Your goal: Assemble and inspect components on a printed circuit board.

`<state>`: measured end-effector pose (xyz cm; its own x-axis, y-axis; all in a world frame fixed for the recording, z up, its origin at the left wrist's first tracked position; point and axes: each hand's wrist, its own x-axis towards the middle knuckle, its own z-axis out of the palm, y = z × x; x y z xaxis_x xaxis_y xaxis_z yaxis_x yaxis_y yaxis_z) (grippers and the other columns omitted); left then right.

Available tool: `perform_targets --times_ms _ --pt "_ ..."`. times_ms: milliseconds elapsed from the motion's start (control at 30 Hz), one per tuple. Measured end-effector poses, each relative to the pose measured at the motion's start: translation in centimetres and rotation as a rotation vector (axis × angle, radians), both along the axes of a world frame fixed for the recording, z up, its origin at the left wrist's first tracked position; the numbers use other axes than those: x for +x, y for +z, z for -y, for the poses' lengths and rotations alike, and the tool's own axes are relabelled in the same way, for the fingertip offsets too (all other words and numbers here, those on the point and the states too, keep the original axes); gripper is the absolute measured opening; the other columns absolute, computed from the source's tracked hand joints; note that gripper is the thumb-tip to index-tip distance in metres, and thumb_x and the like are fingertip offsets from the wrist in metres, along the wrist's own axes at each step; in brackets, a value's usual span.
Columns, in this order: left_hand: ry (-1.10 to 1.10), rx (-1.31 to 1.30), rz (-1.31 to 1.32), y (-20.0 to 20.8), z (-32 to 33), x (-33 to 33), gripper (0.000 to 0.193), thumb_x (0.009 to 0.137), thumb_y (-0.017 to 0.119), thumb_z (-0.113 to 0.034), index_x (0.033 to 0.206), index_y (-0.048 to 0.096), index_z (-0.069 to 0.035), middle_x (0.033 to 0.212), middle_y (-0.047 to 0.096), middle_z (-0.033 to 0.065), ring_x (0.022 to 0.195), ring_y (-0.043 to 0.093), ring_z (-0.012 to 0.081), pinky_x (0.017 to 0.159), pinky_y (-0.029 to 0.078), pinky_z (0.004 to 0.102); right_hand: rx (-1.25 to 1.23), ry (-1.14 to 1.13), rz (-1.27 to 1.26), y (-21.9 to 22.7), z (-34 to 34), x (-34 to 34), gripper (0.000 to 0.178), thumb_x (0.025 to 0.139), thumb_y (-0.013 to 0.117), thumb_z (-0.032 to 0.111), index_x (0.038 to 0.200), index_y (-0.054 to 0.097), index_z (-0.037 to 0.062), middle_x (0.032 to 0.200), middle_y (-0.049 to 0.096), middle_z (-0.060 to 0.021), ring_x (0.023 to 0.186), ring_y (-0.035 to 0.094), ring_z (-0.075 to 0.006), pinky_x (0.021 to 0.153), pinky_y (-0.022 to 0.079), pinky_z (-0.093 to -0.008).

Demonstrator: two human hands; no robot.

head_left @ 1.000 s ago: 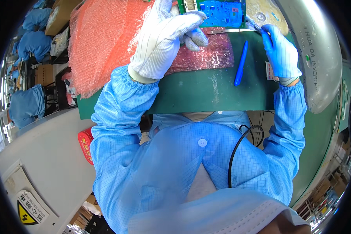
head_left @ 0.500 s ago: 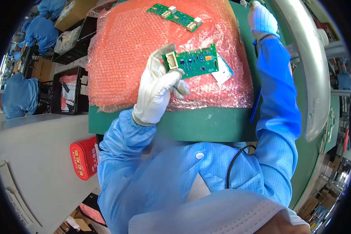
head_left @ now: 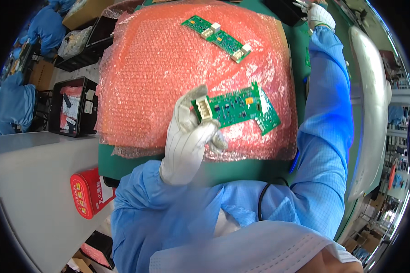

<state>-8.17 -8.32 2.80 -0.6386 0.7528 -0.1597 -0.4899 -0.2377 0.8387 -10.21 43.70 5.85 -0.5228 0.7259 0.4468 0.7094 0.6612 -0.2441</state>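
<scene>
My left hand (head_left: 185, 148), in a white striped glove, pinches a green circuit board (head_left: 236, 109) by its left end, beside a white connector socket. The board is held above pink bubble wrap (head_left: 143, 86). Partly behind it, another green board (head_left: 271, 119) lies on the wrap. Farther off, a long green board (head_left: 217, 38) with several white connectors rests there too. At the far right my gloved right hand (head_left: 321, 16) is stretched out, its fingers closed round a thin, light-coloured thing too small to name. That hand is near a black bin (head_left: 284, 10).
The bubble wrap covers much of a green work surface (head_left: 132, 163). A blue pen-like stick (head_left: 294, 162) lies by its right edge. A thick pale curved tube (head_left: 366, 104) stands right of my right arm. At left are a red box (head_left: 90, 193), a black crate (head_left: 73, 107) and co-workers in blue.
The view has shifted, so the wrap and boards sit lower in the picture. My right hand reaches farther out and right, near the black bin. My left hand keeps its board.
</scene>
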Motion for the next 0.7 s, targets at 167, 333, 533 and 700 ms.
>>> perform_targets --times_ms 167,333,533,700 --pt "0.014 0.020 0.128 -0.1 -0.6 -0.6 0.060 0.083 0.043 0.007 0.139 0.025 -0.001 0.091 0.053 0.0129 0.062 0.060 0.0169 0.058 0.052 0.0295 0.430 -0.050 0.545 -2.7 -10.5 -2.8 0.021 0.082 0.056 0.018 0.098 0.069 0.0115 0.101 0.068 -0.0193 0.096 0.066 -0.0360 0.078 0.052 -0.0479" --pt "0.044 0.188 0.217 -1.3 -0.4 -0.5 0.062 0.083 0.046 0.007 0.140 0.025 -0.004 0.087 0.059 0.0129 0.068 0.061 0.0181 0.062 0.052 0.0322 0.384 0.037 0.627 -4.3 -10.8 -5.2 0.022 0.081 0.056 0.013 0.098 0.069 0.0063 0.103 0.068 -0.0213 0.097 0.067 -0.0358 0.078 0.054 -0.0471" --pt "0.080 0.000 0.195 -1.1 -2.3 -1.2 0.065 0.083 0.060 -0.004 0.140 0.029 -0.005 0.077 0.059 0.0089 0.056 0.062 0.0207 0.053 0.055 0.0337 0.523 0.070 0.915 -6.6 -25.6 -2.8 0.020 0.084 0.055 0.017 0.090 0.071 0.0065 0.092 0.069 -0.0194 0.086 0.069 -0.0329 0.069 0.054 -0.0435" --pt "0.145 -0.014 0.137 -2.2 -1.4 -0.6 0.067 0.083 0.060 -0.006 0.141 0.027 -0.005 0.081 0.059 0.0113 0.057 0.063 0.0218 0.052 0.055 0.0336 0.352 0.028 0.496 -7.6 -15.9 -6.4 0.023 0.085 0.053 0.017 0.096 0.070 0.0051 0.100 0.068 -0.0211 0.093 0.067 -0.0374 0.076 0.054 -0.0468"
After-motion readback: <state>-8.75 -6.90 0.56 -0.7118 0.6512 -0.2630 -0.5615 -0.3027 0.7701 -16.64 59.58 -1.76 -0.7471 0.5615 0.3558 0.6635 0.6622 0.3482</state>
